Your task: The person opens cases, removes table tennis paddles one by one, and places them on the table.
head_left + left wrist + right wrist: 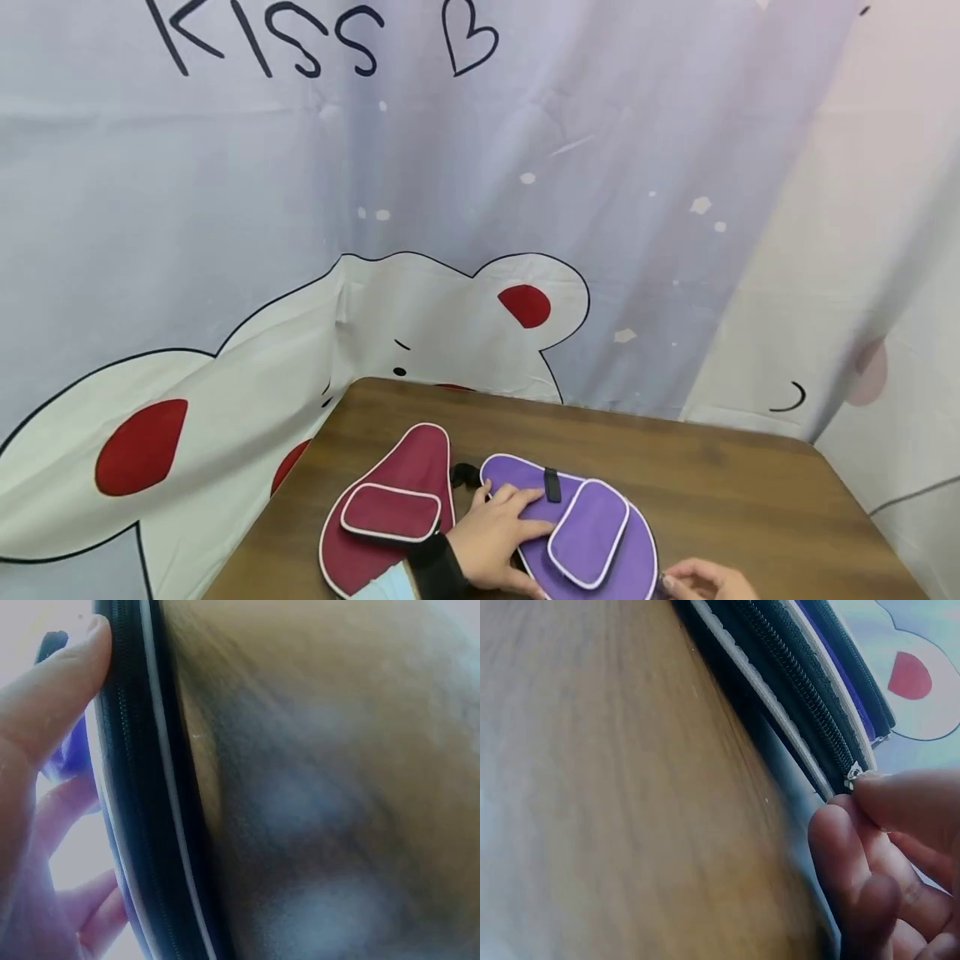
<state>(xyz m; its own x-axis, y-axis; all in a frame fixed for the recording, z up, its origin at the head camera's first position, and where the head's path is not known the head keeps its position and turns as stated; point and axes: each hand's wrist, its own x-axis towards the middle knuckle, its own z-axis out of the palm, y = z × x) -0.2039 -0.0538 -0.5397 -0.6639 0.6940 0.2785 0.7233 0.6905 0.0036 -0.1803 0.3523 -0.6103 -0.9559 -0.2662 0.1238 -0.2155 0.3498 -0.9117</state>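
The right hand is half cut off by the head view's bottom edge, so is the purple fabric racket case. Brown wooden bench is just blur in the left wrist view.

A purple paddle-shaped fabric case with white piping, a front pocket and a black zipper lies flat at the near edge.

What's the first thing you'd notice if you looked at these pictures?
Probably the two racket-shaped cases lying side by side on the wooden table: a purple case on the right and a dark red case on the left. The left hand presses flat on the purple case, while the right hand pinches its zipper pull at the near edge. Behind hangs a big cartoon bear curtain.
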